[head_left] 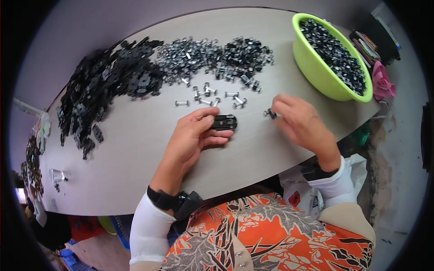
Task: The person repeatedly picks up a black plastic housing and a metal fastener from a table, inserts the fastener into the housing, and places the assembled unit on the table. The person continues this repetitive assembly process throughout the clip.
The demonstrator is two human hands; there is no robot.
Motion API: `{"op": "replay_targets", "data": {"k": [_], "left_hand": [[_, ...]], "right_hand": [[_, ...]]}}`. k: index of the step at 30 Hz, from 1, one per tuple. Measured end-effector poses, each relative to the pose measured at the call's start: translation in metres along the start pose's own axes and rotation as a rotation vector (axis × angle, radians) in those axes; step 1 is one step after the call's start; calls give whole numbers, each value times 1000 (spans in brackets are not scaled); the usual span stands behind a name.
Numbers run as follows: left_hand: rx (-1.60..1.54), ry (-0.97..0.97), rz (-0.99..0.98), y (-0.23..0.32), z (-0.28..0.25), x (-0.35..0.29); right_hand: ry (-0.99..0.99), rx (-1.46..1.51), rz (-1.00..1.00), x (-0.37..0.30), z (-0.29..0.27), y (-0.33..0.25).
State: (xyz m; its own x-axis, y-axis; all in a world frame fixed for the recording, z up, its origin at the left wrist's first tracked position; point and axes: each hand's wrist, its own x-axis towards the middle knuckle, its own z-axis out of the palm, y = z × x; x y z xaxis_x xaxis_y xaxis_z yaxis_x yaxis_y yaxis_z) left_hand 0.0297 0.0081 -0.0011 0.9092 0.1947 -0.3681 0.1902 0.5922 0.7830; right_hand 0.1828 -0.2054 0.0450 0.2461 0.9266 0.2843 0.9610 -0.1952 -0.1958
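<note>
My left hand [192,133] is closed round a small black toy-car chassis [224,122], which it holds just above the table with the long side showing. To the right, my right hand [296,119] has its fingers pinched together, with a small wheel axle [270,113] at the fingertips. Part of that axle is hidden by the fingers. Beyond my left hand lie several loose wheel axles [206,91], silver rods with dark wheels at their ends.
A large pile of black chassis parts [110,74] spreads over the far left. Heaps of silver pieces [187,56] and dark-wheeled axles [244,56] adjoin it. At the right stands a green basin [312,72] full of small parts. A clear cup [58,175] lies near the left edge.
</note>
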Motion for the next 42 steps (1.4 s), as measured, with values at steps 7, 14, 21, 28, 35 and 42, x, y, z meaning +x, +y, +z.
{"op": "replay_targets", "data": {"k": [7, 14, 21, 28, 35, 42], "left_hand": [[113, 0, 30, 1, 7, -4], [59, 29, 2, -2, 2, -3], [-164, -86, -24, -7, -13, 0], [-195, -101, -60, 0, -6, -9], [-247, -72, 28, -10, -13, -5], [-166, -69, 65, -11, -10, -8]], "right_hand": [[78, 91, 184, -3, 35, 8], [120, 389, 131, 7, 25, -11], [201, 508, -138, 43, 48, -43], [287, 584, -112, 46, 56, -40], [334, 609, -137, 47, 57, -40], [213, 480, -167, 48, 55, -48]]}}
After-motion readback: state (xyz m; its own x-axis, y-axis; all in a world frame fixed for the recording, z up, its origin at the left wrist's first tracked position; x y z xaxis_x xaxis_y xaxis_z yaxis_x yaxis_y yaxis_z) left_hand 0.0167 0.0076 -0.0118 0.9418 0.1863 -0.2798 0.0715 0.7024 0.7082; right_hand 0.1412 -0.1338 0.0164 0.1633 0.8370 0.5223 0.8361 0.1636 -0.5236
